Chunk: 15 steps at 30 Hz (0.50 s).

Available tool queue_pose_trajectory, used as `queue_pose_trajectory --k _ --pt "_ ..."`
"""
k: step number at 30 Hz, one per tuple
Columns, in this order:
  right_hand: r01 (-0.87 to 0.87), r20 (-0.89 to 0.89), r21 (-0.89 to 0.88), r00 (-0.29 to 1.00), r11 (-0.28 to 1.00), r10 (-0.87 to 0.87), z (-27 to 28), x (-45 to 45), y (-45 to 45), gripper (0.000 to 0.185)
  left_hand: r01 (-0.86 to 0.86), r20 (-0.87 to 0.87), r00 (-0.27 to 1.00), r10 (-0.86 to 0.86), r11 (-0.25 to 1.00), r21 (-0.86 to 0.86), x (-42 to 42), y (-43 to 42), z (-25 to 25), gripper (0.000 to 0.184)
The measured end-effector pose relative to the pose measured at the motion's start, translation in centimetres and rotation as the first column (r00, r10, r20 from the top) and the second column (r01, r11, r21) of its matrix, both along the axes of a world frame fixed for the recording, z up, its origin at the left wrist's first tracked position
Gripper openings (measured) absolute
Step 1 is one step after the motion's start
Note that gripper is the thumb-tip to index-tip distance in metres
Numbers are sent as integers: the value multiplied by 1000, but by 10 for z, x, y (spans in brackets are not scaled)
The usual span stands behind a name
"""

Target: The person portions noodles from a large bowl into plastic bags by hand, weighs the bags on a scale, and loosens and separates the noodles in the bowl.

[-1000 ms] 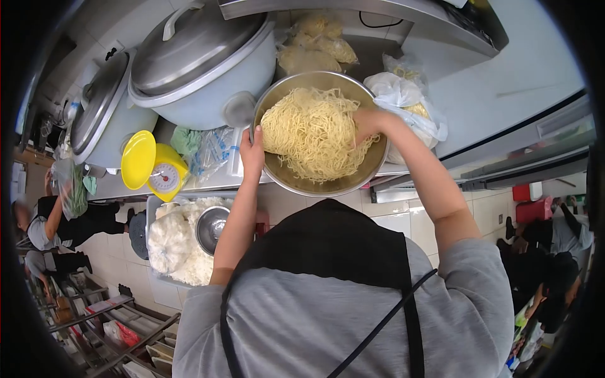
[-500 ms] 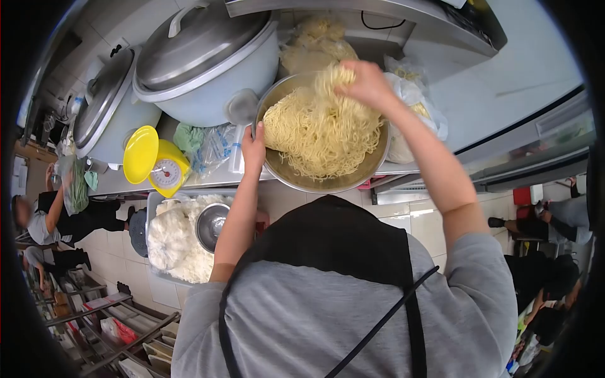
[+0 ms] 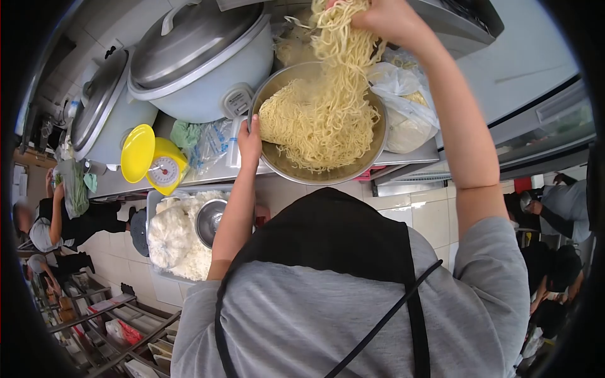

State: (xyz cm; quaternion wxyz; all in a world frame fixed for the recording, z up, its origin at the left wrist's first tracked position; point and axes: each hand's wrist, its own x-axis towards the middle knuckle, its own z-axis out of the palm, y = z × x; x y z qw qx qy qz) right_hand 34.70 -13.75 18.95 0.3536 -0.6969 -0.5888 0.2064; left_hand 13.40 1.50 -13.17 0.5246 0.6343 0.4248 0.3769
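Observation:
A wide metal bowl (image 3: pixel 296 173) holds a large heap of yellow noodles (image 3: pixel 315 126) in front of me. My left hand (image 3: pixel 249 143) grips the bowl's left rim, thumb up along the outer edge. High above the far side of the bowl, my right hand (image 3: pixel 384 22) is closed around a thick bunch of noodles. Long strands hang from it down into the heap. Part of the right hand is cut off by the top of the view. A plastic bag with pale contents (image 3: pixel 406 116) stands against the bowl's right side.
Two big lidded cookers (image 3: pixel 195 82) stand at the left. Nearby are a yellow dial scale (image 3: pixel 165 173), a green cloth (image 3: pixel 184 134) and clear plastic bags (image 3: pixel 211 145). Below the counter sits a tub (image 3: pixel 151 208) of white food with a small metal bowl (image 3: pixel 211 222). Other people work at both sides.
My right hand has risen away from the bowl, drawing up a longer bunch of noodles. My left hand stays on the rim.

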Motion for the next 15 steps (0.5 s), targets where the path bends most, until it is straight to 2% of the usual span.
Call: queue_pose_trajectory --k 2,3,4,6,8,10,11,13,14,15 --pt "19 223 134 974 991 -49 -61 21 23 29 2 -3 1000 -2 1000 -8 1 -2 2 41" --pt "-108 431 106 901 988 53 -80 23 25 33 -2 5 1000 2 1000 9 1 -1 1 41" --pt "-45 470 -139 876 989 106 -98 23 30 40 -5 12 1000 5 1000 25 1 -1 -1 41" --pt "-29 602 -88 795 996 76 -130 11 16 53 -2 2 1000 2 1000 -1 0 -3 3 39" --pt "-144 437 -193 873 971 217 -154 6 14 55 0 -3 1000 0 1000 -26 1 -5 6 37" --pt "-61 409 -458 871 887 271 -174 -35 -3 52 9 36 999 -8 999 -48 1 -6 9 36" --pt "-62 408 -459 871 886 272 -198 -43 -8 52 9 36 999 -7 999 -48 2 -7 10 36" --pt "147 628 -302 774 942 81 -253 -51 -12 47 7 78 997 -3 998 -61 2 -10 13 37" --pt "144 629 -302 773 942 84 -261 -43 -8 47 4 79 997 1 998 -62 3 -8 10 37" --pt "121 534 -284 844 951 52 -265 -27 2 49 9 78 997 -6 999 -43 4 -6 5 37"
